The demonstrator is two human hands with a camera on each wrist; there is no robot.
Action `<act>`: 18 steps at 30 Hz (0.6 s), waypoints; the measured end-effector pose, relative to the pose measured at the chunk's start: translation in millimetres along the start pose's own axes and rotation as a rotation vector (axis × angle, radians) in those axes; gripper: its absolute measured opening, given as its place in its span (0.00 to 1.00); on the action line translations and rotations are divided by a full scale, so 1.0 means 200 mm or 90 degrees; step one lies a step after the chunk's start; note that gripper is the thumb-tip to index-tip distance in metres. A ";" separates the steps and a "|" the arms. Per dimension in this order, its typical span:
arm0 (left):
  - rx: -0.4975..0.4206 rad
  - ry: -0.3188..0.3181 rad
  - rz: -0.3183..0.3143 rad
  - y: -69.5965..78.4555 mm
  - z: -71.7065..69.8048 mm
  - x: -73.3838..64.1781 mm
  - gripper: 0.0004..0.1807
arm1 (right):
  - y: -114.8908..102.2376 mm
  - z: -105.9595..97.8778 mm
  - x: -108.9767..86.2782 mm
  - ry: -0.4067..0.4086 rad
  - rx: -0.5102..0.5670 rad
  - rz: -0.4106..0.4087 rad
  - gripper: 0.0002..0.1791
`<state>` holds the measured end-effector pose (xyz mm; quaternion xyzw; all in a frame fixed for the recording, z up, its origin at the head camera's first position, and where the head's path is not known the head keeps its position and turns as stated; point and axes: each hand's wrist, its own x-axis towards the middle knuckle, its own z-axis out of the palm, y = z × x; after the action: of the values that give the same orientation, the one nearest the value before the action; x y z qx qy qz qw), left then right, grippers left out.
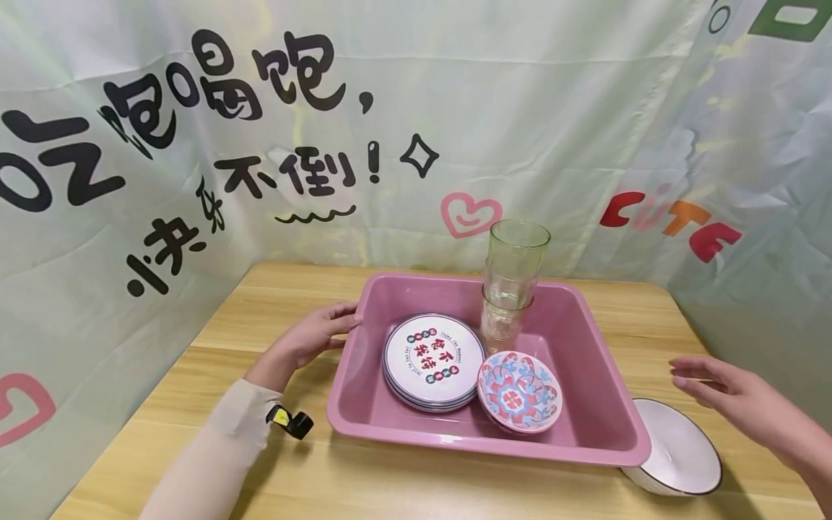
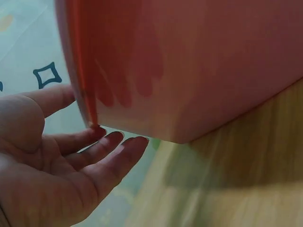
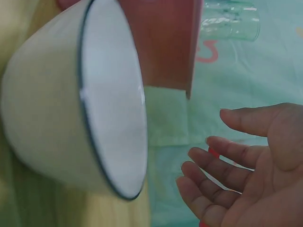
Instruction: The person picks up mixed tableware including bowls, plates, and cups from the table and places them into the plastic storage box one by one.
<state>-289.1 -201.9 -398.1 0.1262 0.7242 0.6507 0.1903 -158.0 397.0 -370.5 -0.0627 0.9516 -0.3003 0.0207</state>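
My left hand (image 1: 321, 332) is at the left rim of a pink plastic basin (image 1: 351, 393), its fingers loosely extended. In the left wrist view, the thumb tip passes behind the rim and the other fingertips lie at or just off the outer wall. Inside the basin are a stack of white printed plates (image 1: 435, 361), a patterned bowl (image 1: 520, 393) on at least one more, and stacked greenish glasses (image 1: 516, 267). My right hand (image 1: 731, 393) hovers with spread fingers, holding nothing, above and right of a white dark-rimmed bowl (image 1: 676, 448).
The wooden table (image 1: 260, 303) extends around the basin. Printed fabric (image 1: 403, 87) hangs behind and along both sides. The white bowl stands close beside the basin's right front corner, partly under its rim. The glasses rise well above the basin's back edge.
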 end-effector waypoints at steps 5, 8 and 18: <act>-0.025 0.006 -0.014 -0.03 0.01 0.01 0.32 | 0.07 0.01 -0.03 -0.028 -0.002 0.039 0.30; -0.036 0.006 -0.014 -0.05 0.01 0.01 0.31 | 0.10 0.01 -0.04 -0.036 -0.013 0.051 0.31; -0.047 0.024 -0.007 -0.07 0.04 0.01 0.30 | 0.14 0.04 -0.04 -0.130 -0.029 0.097 0.33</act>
<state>-287.0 -195.4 -412.0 0.1026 0.7038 0.6783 0.1846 -152.7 416.7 -393.7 -0.0207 0.9531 -0.2683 0.1385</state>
